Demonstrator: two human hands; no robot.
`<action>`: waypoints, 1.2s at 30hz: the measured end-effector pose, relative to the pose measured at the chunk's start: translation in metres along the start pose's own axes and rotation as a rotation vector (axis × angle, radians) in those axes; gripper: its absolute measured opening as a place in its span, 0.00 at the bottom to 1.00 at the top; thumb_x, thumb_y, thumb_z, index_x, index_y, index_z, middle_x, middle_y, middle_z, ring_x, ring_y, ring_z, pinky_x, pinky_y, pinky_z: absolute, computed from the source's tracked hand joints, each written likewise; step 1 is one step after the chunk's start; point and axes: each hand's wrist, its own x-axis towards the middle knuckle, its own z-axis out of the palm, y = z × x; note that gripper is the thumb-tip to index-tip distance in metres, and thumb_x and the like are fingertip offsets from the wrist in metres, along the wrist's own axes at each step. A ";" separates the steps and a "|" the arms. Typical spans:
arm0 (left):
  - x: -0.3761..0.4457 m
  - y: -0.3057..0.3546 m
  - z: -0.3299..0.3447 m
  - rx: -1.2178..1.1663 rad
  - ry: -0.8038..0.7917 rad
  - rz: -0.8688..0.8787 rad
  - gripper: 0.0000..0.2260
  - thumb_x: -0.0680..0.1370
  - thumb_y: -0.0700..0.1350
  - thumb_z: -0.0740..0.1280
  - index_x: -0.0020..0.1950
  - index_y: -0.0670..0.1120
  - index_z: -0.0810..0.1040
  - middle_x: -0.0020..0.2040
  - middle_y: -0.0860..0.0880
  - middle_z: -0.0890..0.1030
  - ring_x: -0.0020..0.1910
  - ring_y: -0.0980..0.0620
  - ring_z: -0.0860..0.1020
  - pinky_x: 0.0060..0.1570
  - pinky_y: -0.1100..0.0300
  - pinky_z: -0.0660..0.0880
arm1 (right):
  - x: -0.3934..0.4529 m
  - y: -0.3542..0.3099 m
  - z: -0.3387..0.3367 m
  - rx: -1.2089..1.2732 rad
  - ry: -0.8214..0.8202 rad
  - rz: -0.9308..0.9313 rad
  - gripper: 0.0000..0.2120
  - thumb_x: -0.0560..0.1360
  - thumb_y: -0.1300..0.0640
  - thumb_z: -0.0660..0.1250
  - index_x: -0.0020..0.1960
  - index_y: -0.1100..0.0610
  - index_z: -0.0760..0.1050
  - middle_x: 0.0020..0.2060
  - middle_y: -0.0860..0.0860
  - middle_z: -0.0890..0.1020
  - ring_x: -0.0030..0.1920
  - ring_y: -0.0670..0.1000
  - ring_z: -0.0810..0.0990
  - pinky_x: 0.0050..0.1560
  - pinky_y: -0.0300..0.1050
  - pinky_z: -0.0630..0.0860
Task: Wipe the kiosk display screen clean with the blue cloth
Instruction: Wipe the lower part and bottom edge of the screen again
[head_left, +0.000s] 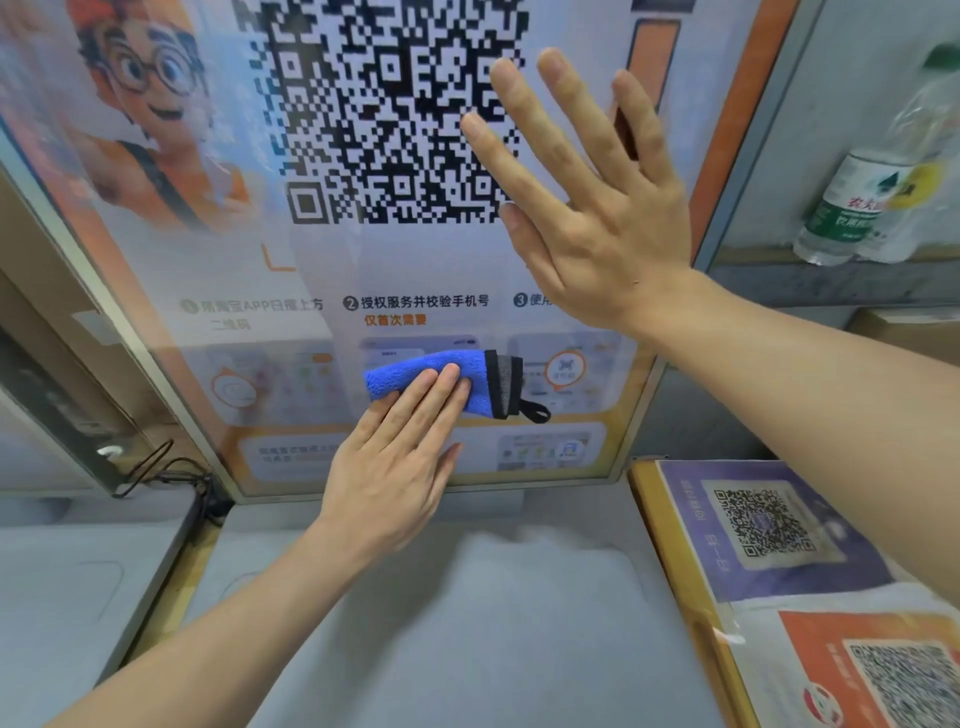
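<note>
The kiosk display screen fills the upper middle of the head view, showing a large QR code, a cartoon figure and rows of text. A folded blue cloth with a grey edge and a black loop lies flat against the screen's lower part. My left hand presses on the cloth with flat fingers, covering its lower left portion. My right hand is spread wide with fingers apart in front of the screen's right side, beside the QR code, holding nothing.
A plastic water bottle stands on a ledge at the upper right. Two QR code placards lie on an orange-rimmed counter at the lower right. Dark cables run at the screen's lower left. A grey counter spreads below the screen.
</note>
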 end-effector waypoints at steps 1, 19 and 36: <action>-0.004 0.002 0.003 -0.003 -0.016 0.020 0.29 0.82 0.50 0.61 0.80 0.44 0.54 0.79 0.48 0.55 0.79 0.53 0.51 0.77 0.54 0.51 | 0.000 0.000 0.001 -0.009 0.008 0.001 0.22 0.83 0.53 0.58 0.77 0.51 0.66 0.73 0.54 0.71 0.73 0.58 0.70 0.71 0.60 0.64; 0.035 0.033 -0.004 -0.018 0.023 -0.042 0.28 0.83 0.51 0.59 0.80 0.44 0.55 0.80 0.48 0.53 0.79 0.52 0.52 0.77 0.53 0.51 | 0.001 0.000 -0.003 0.058 0.018 0.013 0.20 0.84 0.53 0.56 0.75 0.52 0.69 0.72 0.53 0.73 0.72 0.57 0.71 0.71 0.60 0.66; 0.029 0.064 0.006 -0.029 -0.058 0.000 0.27 0.82 0.50 0.59 0.79 0.43 0.58 0.79 0.48 0.56 0.78 0.52 0.54 0.76 0.54 0.52 | -0.011 0.039 -0.015 0.108 -0.078 -0.203 0.21 0.85 0.54 0.54 0.77 0.51 0.66 0.74 0.53 0.69 0.74 0.56 0.68 0.73 0.57 0.67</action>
